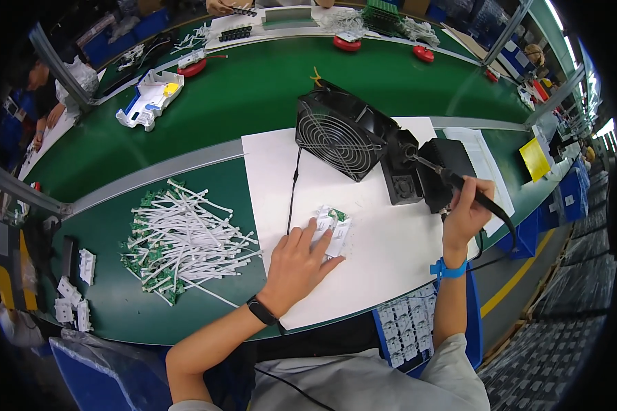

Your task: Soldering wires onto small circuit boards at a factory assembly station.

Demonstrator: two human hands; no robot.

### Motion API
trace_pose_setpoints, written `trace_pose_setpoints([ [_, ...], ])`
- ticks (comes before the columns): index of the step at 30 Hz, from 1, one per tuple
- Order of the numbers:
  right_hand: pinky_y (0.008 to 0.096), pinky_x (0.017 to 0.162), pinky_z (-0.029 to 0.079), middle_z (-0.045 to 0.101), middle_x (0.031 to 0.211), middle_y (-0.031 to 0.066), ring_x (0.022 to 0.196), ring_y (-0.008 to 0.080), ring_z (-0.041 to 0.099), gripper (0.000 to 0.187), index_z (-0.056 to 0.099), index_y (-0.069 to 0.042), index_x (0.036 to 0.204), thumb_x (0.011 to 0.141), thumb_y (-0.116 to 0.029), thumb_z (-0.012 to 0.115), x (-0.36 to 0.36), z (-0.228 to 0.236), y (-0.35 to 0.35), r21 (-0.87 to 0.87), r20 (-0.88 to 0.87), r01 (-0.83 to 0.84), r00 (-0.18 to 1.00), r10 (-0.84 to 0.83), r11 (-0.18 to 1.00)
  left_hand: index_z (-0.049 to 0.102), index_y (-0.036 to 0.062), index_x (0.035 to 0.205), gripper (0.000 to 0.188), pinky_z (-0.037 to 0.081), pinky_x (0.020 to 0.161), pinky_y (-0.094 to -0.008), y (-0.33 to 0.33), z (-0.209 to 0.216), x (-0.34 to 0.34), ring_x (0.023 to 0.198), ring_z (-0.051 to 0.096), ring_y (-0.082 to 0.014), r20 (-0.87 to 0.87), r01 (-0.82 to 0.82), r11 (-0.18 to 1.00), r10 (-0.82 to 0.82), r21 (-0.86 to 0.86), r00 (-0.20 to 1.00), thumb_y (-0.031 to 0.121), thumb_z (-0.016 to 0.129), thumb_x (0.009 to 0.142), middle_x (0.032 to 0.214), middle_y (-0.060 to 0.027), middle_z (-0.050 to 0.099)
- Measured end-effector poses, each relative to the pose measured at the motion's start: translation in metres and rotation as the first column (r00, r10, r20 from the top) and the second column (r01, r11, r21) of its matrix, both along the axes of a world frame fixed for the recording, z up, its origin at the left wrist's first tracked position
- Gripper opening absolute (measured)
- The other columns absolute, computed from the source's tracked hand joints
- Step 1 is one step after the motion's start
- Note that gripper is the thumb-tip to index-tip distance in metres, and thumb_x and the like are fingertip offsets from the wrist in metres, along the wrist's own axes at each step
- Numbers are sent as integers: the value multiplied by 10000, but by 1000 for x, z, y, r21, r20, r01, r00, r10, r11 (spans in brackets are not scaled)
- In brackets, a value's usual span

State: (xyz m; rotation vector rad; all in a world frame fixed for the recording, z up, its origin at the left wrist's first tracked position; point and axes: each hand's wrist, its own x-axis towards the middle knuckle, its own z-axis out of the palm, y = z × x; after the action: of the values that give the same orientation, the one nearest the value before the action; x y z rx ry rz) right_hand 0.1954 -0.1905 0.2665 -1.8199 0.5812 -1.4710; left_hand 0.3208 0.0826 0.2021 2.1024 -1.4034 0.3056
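Observation:
My right hand (467, 209) grips the dark handle of a soldering iron (452, 179), its metal tip pointing up and left into the mouth of a black iron stand (399, 152). On the white sheet, my left hand (296, 267) holds down a small white plastic housing (341, 233), with thumb and fingers around it. A small green circuit board (336, 215) shows at the housing's top end; my fingers cover part of the housing. Beyond them stands a black fan (339, 140) with a round wire guard.
A pile of white cables with green boards (185, 240) lies left of the white sheet (384, 274). Several white housings (75, 301) sit at far left. A metal rail (164, 168) crosses the bench. Below the right edge is a blue bin (473, 322) beside a tray of white parts (404, 325).

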Motion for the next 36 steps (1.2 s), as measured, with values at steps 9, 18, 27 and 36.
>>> trace_pose_setpoints([
  [9,216,540,363,560,716,3,622,31,496,156,625,-13,1016,1048,-165,638,60,-23,-21,266,-266,-91,950,164,960,754,59,1163,506,534,735,-384,3,0,2,922,617,-281,17,12,1000,-12,1,1000,381,863,788,1266,-182,671],
  [18,240,585,368,561,770,4,640,54,456,170,626,17,1089,1065,-150,603,71,-52,-23,-16,-240,-29,971,24,999,747,59,1176,513,530,768,-392,4,-4,3,935,614,-287,13,33,999,-32,-41,999,359,870,778,1258,-181,670],
  [27,201,595,351,623,828,0,708,29,483,515,515,15,1468,1010,-138,692,45,-50,-3,350,-137,-187,959,248,918,738,55,1152,440,531,809,-398,14,28,8,956,602,-324,-180,25,992,-47,-126,983,252,862,779,1257,-144,670],
  [36,266,539,288,457,674,-37,610,49,380,178,735,-22,1134,991,-105,669,-31,-57,63,339,-514,-242,762,395,909,692,35,1231,498,511,920,-466,50,82,132,1031,610,-387,-131,-511,859,503,-34,854,259,824,806,1143,-190,702],
])
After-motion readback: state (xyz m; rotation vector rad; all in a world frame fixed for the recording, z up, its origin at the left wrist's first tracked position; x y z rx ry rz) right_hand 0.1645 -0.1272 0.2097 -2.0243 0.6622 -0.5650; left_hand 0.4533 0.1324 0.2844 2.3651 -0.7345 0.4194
